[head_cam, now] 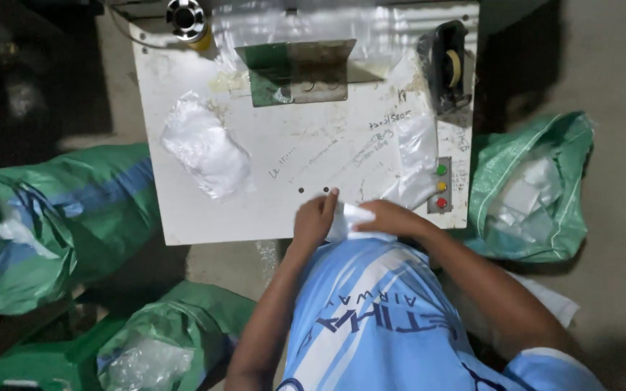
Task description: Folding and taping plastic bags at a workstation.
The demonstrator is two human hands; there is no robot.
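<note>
My left hand (pixel 314 219) and my right hand (pixel 389 217) meet at the near edge of a white worktable (pixel 182 210). Between them they hold a small white folded piece (pixel 349 219), maybe a plastic bag or cloth; both hands pinch it close to my chest. A crumpled clear plastic packet (pixel 206 148) lies on the table to the left of my hands. Another clear plastic bag (pixel 416 156) lies just beyond my right hand, near three coloured buttons (pixel 441 187).
A green metal fixture (pixel 300 70) and a black tape dispenser (pixel 447 65) sit at the table's far side. Large green woven sacks stand around: one at left (pixel 52 217), one lower left (pixel 175 333), one at right (pixel 537 188) holding white pieces.
</note>
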